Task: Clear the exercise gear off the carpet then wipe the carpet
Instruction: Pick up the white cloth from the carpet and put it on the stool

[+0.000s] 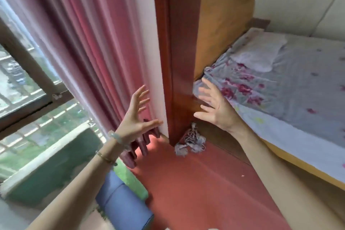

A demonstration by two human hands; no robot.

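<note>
Head view: both hands are raised before the wooden door post, holding nothing. Left hand, fingers spread, is just left of the post, in front of the pink curtain. Right hand, fingers spread, is just right of it. Red carpet runs from the post's base, where a rag mop head lies. Blue rolled mat and green rolled mat lie side by side below-left of the post, at the carpet's edge.
</note>
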